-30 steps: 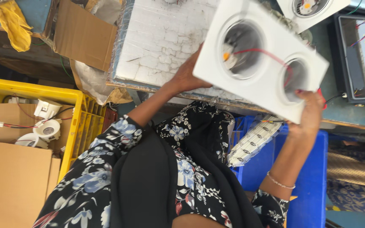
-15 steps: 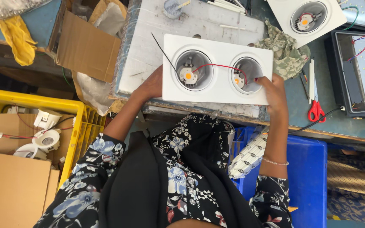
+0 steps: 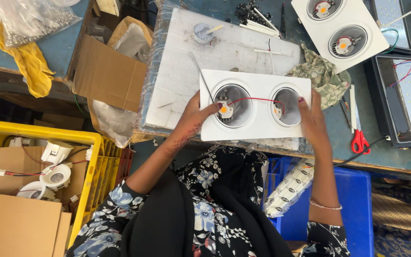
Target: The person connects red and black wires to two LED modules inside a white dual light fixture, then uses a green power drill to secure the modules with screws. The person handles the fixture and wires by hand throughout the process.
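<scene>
A white rectangular twin downlight housing (image 3: 258, 124) lies flat on a white foam slab (image 3: 186, 62). It has two round recesses, each with a small LED module, joined by a red wire (image 3: 255, 100). My left hand (image 3: 197, 116) holds its left edge, fingers reaching into the left recess. My right hand (image 3: 312, 119) grips its right edge, fingertips at the right recess.
A second twin housing (image 3: 341, 26) lies at the back right. Red-handled scissors (image 3: 357, 131), a crumpled green cloth (image 3: 322, 76) and a black flood-light panel (image 3: 403, 95) sit to the right. A yellow crate (image 3: 89, 166) with fittings stands lower left, a blue bin (image 3: 357, 204) below.
The housing was held up tilted toward the camera a second ago; both hands have lowered it flat onto the foam slab, and the view has shifted down.
</scene>
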